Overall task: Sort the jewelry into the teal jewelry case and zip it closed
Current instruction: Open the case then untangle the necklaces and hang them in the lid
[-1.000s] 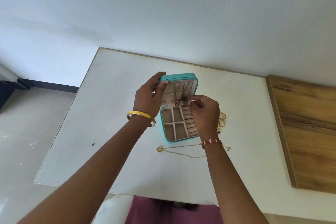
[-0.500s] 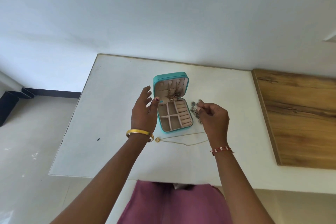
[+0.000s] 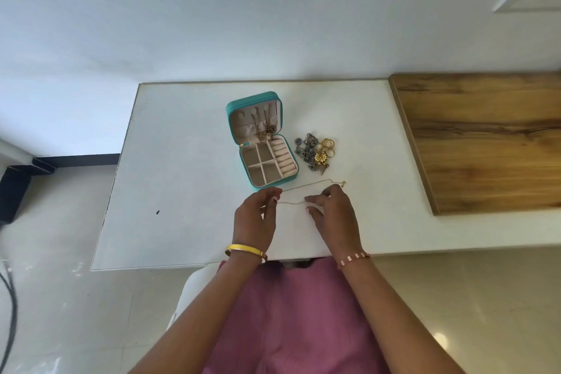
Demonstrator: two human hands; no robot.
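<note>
On the white surface [image 3: 182, 161], both hands have come back from the open teal jewelry case [image 3: 263, 143] to the thin gold chain [image 3: 306, 188] just in front of it. The left hand [image 3: 255, 218] and right hand [image 3: 334, 212] each pinch the chain, so it likely goes in next. A jewelry pile [image 3: 315, 152] waits beside the case. Bare room lies left, away from the edge.

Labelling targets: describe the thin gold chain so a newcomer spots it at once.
On the white table, find the open teal jewelry case. Just in front of it, a thin gold chain necklace lies stretched between both hands, unlike the heaped rings and dark charms right of the case.
</note>
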